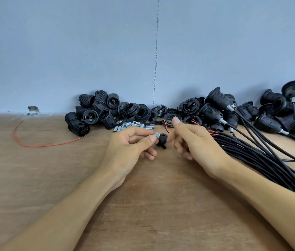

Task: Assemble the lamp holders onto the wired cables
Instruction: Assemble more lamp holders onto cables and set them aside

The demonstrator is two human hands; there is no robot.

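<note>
Hands meet at the centre of the head view, above a brown wooden table. The left hand pinches a threaded metal stub between thumb and forefinger. The stub sits in a small black lamp holder cap, which is held clear of the table just right of those fingertips.

The right hand is at three o'clock from the cap with its thumb raised and its fingers curled. Its forefinger tip is smeared by blur beside the cap, so whether it grasps the cap or only comes near cannot be told.

At eleven o'clock from the hands a pile of black holder bodies lies against the blue wall. Loose rings lie at twelve o'clock, with short metal tubes before them, partly hidden by the left hand.

From two to four o'clock runs a bundle of black cables, cut off by the right edge and passing behind the right forearm. Wired holders are heaped beyond it.

A red wire curves at nine o'clock, one end lost under the pile.
</note>
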